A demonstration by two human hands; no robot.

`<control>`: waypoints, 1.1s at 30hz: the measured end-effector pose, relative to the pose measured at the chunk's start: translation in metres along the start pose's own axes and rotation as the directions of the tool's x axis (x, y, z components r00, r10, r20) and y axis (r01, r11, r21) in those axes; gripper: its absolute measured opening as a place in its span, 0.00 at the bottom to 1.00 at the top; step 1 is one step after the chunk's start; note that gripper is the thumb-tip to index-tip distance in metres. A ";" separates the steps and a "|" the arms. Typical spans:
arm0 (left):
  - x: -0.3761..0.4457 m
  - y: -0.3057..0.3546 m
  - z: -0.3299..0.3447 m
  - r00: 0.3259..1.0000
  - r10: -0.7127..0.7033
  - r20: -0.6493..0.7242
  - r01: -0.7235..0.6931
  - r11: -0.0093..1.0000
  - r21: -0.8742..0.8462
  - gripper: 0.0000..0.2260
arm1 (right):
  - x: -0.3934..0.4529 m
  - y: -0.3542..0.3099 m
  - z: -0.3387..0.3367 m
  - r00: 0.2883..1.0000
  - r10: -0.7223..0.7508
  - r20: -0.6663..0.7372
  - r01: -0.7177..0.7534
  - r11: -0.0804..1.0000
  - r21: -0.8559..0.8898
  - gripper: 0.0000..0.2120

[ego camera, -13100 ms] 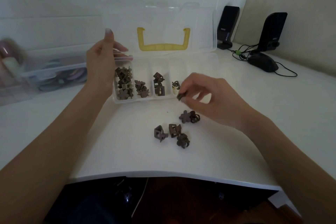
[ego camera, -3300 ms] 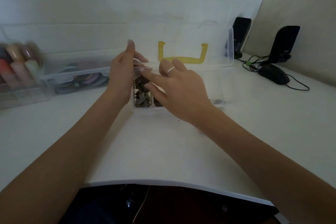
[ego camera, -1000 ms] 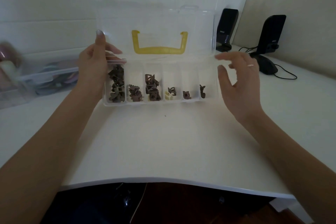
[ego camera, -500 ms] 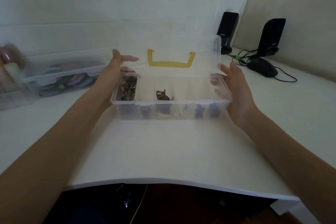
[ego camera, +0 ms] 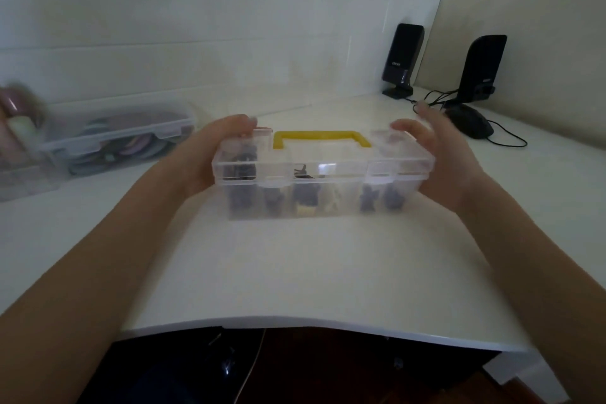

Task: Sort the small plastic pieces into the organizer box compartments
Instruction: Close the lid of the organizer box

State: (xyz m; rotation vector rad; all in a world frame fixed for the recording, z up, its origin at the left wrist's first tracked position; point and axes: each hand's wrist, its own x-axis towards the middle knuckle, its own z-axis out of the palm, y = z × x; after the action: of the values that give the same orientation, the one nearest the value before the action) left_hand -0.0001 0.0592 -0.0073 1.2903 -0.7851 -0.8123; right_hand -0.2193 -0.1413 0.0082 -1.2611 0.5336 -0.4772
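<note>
Head view: the clear organizer box (ego camera: 323, 179) sits mid-bench toward the back edge, lid down, dark plastic pieces (ego camera: 303, 198) showing through its compartments. The left hand (ego camera: 210, 154) curls its fingers (ego camera: 244, 125) over the left end; the right hand (ego camera: 436, 154) flanks the right end, fingers spread. Likely light, rigid and slick, so grip both ends or the yellow handle (ego camera: 319, 138)

My only view comes from a head-worn wide-angle camera, looking forward and down across the white desk (ego camera: 295, 266) toward the wall, close above both forearms; its left edge looks blurred, possibly from motion.
</note>
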 end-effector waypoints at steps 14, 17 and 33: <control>-0.002 0.012 0.002 0.974 0.187 -0.129 -0.153 0.959 0.238 0.09 | -0.010 0.004 0.008 0.965 -0.264 0.010 0.238 0.851 -0.468 0.08; -0.003 0.020 0.000 0.903 0.382 -0.197 -0.179 0.750 0.636 0.13 | -0.006 0.020 0.015 0.834 -0.551 -0.039 0.382 0.626 -0.680 0.11; -0.036 0.006 0.036 0.899 0.359 0.252 -0.210 -0.153 0.966 0.37 | -0.020 0.037 0.011 0.696 -0.528 0.487 0.371 -0.315 -0.873 0.31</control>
State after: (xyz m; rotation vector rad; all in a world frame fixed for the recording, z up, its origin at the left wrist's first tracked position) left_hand -0.0485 0.0731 0.0010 2.3177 -1.6965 0.5646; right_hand -0.2268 -0.1124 -0.0230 -3.1382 0.3834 -0.9026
